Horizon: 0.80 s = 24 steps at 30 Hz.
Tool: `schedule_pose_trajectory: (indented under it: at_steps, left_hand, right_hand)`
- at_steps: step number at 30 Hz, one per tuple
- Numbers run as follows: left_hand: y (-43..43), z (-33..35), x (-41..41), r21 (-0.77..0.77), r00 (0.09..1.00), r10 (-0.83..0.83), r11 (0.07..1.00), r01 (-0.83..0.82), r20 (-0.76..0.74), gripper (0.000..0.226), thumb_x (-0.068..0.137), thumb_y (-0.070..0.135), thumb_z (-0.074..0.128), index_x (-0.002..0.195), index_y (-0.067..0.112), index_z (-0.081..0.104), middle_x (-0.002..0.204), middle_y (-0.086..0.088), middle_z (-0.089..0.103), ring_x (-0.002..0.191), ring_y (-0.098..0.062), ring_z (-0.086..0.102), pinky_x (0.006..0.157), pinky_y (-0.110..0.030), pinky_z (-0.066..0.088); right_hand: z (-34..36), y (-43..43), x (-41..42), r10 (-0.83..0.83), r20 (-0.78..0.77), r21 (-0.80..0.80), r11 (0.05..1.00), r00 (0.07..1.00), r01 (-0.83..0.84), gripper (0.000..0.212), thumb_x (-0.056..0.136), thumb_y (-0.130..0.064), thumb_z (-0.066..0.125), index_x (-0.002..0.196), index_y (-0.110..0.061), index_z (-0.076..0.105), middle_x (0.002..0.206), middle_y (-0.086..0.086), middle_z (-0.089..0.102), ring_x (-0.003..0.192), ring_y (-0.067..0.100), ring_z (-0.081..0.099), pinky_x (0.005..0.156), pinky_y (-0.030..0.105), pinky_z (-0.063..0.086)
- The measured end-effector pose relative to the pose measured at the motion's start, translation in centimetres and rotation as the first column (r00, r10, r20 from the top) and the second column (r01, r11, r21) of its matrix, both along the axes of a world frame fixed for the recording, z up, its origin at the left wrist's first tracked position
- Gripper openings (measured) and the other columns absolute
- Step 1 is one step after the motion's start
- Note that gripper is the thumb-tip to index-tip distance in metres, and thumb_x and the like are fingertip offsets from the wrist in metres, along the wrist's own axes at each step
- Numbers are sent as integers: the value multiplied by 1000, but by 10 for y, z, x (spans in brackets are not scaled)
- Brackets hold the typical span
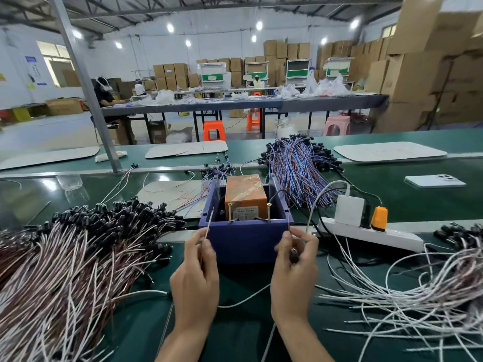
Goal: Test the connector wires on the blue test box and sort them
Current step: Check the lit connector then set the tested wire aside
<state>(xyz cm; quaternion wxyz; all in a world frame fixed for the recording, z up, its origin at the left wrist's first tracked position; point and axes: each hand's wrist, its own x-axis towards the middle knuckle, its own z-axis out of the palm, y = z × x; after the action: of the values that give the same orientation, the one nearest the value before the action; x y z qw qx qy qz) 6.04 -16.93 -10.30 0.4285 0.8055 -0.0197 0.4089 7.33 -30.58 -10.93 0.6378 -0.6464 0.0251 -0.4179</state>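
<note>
Head view is showing both hands working just in front of the blue test box (245, 241), which is sitting on the green bench (243, 335) between 2 piles: brown-and-white wires (78, 257) and white wires (418, 296). Left hand (196, 259) is pinching a thin wire end (208, 226) pointing up toward the left brass screw (230, 211). Right hand (295, 259) is pinching another wire end (288, 228) at the box's right corner, with a dark connector (294, 253) showing between its fingers.

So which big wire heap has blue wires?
The far heap, behind the blue test box: blue and reddish strands. The near left heap and near right heap are white and brownish.
</note>
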Motion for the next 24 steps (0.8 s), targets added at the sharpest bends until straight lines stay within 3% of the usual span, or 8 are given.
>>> schedule_pose_trajectory:
  at_steps: [4,10,14,16,24]
  left_hand:
    - [-1,4,-2,18,1000,-28,999,28,-12,44,100,38,38,133,21,60,62,11,59,47,-5,50,49,-27,42]
    - [-2,6,-4,41,998,-57,997,59,-41,42,100,31,41,135,20,60,62,6,60,49,-14,54,53,-35,50]
    - [-3,5,-3,49,998,-44,998,46,-44,34,106,27,44,134,19,62,62,5,59,47,-14,51,52,-35,48]
    - [-2,4,-3,45,998,-40,998,42,-46,33,107,27,44,133,19,62,61,6,59,47,-13,50,52,-36,48]
    - [-1,3,-4,62,996,-53,996,57,-72,40,101,33,42,133,21,63,60,10,55,46,-3,43,54,-25,42]
  right_hand:
    - [-2,-1,-1,20,-4,-4,1000,1000,-20,12,97,-45,49,102,-55,52,81,-5,68,76,6,64,65,7,43]
    - [-1,-2,-2,53,-39,1,999,998,-53,11,96,-44,51,102,-53,54,80,-10,69,78,4,67,65,7,44]
    - [0,-2,-3,73,-70,-2,997,995,-73,11,95,-49,50,104,-51,54,84,-16,70,78,7,67,64,24,53]
    - [1,-1,-5,84,-74,-9,996,994,-84,10,96,-46,51,105,-49,55,84,-15,70,78,7,68,64,26,54]
    - [1,1,-4,97,-77,-6,995,992,-98,17,100,-24,60,101,-41,61,80,-13,71,77,3,70,65,7,44]
